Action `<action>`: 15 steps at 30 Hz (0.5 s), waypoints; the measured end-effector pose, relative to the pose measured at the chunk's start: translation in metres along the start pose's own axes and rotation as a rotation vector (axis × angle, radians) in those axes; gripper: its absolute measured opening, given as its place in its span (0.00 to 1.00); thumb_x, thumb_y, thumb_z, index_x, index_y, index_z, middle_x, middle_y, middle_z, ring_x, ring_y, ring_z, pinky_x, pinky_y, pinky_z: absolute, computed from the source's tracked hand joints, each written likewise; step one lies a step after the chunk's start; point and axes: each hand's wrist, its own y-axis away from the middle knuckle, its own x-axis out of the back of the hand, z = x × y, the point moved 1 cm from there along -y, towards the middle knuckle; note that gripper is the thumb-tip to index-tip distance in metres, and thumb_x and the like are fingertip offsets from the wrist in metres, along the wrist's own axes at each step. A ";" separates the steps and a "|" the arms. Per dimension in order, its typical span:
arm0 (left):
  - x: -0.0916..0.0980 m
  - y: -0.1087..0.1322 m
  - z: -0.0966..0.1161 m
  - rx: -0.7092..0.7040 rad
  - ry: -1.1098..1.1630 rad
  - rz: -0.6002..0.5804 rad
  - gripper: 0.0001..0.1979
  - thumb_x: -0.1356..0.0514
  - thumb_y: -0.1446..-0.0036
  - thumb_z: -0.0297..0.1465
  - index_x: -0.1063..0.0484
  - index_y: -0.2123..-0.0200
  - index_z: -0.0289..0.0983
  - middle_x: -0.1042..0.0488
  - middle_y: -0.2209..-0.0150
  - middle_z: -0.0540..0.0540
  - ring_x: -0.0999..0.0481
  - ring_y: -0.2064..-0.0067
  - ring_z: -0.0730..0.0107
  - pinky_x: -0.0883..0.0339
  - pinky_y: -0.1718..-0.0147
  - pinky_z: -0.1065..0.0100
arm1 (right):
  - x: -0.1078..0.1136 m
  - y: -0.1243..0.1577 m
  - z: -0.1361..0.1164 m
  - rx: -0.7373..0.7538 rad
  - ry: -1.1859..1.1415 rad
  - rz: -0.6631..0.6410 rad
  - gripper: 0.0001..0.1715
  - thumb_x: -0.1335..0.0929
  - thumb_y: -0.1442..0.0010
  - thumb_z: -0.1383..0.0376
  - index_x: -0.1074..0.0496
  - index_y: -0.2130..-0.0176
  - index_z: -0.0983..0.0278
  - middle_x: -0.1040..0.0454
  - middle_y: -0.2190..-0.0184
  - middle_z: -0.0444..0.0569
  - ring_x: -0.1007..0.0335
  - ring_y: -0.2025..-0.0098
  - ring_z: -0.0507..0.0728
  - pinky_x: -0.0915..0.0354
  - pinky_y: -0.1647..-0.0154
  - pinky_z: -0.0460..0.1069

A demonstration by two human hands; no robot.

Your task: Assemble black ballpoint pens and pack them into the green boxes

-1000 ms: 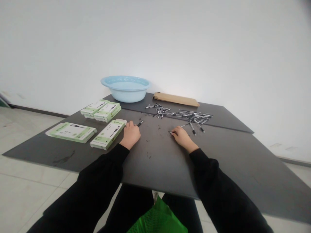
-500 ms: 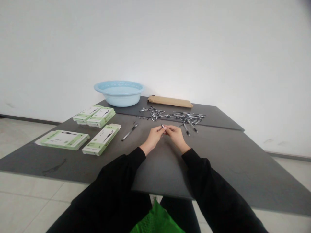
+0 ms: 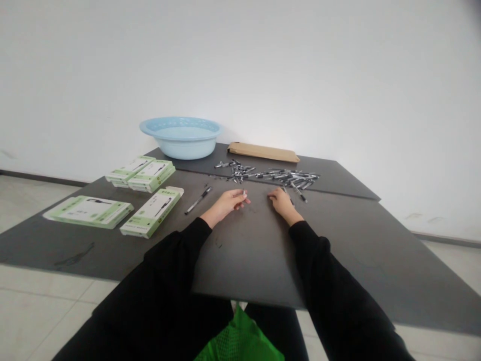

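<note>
My left hand [image 3: 226,203] rests on the dark table [image 3: 244,250] and pinches a small dark pen part between its fingertips. My right hand [image 3: 281,201] lies on the table at the near edge of a scattered pile of black and silver pens [image 3: 278,176], its fingers curled over one of them; whether it grips it I cannot make out. A single assembled pen [image 3: 198,200] lies to the left of my left hand. An open green and white box [image 3: 152,212] sits beside that pen.
Several more green and white boxes [image 3: 141,173] and a flat one [image 3: 88,210] lie on the left. A light blue basin [image 3: 181,136] and a brown envelope [image 3: 263,151] stand at the back by the white wall. Something green [image 3: 240,341] shows between my knees.
My left hand let go of a pen beside the box, met my right hand at the centre, then both parted. My right hand moved back to the pen pile.
</note>
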 end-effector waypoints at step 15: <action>0.002 -0.002 0.004 0.066 0.033 -0.058 0.09 0.37 0.47 0.33 0.27 0.66 0.31 0.34 0.80 0.52 0.38 0.81 0.80 0.46 0.79 0.74 | 0.006 0.025 -0.053 0.080 -0.088 0.031 0.13 0.37 0.41 0.69 0.25 0.61 0.66 0.23 0.64 0.53 0.27 0.61 0.57 0.36 0.57 0.48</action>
